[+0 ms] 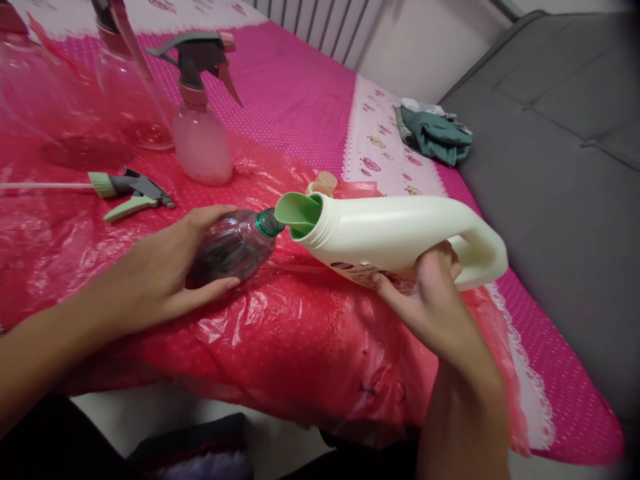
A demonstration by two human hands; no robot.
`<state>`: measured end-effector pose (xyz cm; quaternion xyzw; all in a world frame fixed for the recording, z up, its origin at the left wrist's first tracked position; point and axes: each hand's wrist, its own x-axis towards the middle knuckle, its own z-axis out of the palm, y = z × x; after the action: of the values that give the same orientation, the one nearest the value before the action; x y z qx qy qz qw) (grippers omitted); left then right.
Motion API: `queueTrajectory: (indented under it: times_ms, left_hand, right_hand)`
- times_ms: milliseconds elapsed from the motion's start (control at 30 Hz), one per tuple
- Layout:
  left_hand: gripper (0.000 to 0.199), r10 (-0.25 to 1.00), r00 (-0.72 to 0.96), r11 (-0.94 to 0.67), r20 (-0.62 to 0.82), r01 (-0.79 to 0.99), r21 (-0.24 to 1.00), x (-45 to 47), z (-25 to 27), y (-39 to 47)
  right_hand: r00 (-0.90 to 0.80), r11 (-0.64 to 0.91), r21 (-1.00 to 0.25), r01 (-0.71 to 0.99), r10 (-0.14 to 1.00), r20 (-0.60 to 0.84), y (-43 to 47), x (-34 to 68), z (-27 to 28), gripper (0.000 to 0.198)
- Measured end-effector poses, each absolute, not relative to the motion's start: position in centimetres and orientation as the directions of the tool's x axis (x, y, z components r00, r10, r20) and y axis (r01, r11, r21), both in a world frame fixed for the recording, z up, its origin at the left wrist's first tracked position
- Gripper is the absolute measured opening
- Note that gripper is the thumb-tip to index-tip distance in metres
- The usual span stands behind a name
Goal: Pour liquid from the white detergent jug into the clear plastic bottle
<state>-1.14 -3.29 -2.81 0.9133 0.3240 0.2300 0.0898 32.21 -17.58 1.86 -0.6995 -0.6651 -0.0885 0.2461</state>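
A: Quick pass. Hands?
B: Left hand [167,270] is curled around the clear bottle [245,241], thumb and fingers apart on its 2 sides. Right hand [435,300] is wrapped around the white jug [385,227] near its handle.
A: Where's the bottle?
B: Over the red plastic sheet [285,340] on the bench [280,73], leaning right, mouth towards the jug. The jug lies nearly level, its green spout [300,212] right at that mouth. Can't tell if the lip is inside it or only overlapping. No stream visible.
A: Main risk?
B: A miss. Narrow mouth, wide spout: any slip between the 2 could send liquid down the outside and onto the sheet.
A: Next?
B: Overtilting. The jug is bulky and held by 1 hand, so its weight might swing and give a gush, or knock the bottle. Level inside can't be seen.
A: Grip?
B: Bottle looks thin; a hard squeeze could buckle it, a loose hold could let it roll.
A: Surroundings?
B: The sheet is wrinkled, so poor footing. Yellowish cap [327,181] sits just behind the jug; a sideways swing could bump it.
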Motion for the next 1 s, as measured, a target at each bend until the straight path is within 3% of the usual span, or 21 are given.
queueTrajectory:
  times_ms: [300, 1000]
  left_hand:
    - [0.076, 0.641, 0.687, -0.764, 0.341, 0.532, 0.365, -1.15, -2.73, -3.53]
    - [0.076, 0.631, 0.687, -0.775, 0.360, 0.536, 0.336, -1.08, -2.81, -3.36]
  right_hand:
    - [0.071, 0.043, -0.244, 0.969, 0.895, 0.441, -18.00, 32.56, 2.38, 0.045]
    - [0.055, 0.068, -0.263, 0.962, 0.899, 0.435, -18.17, 32.85, 2.57, 0.040]
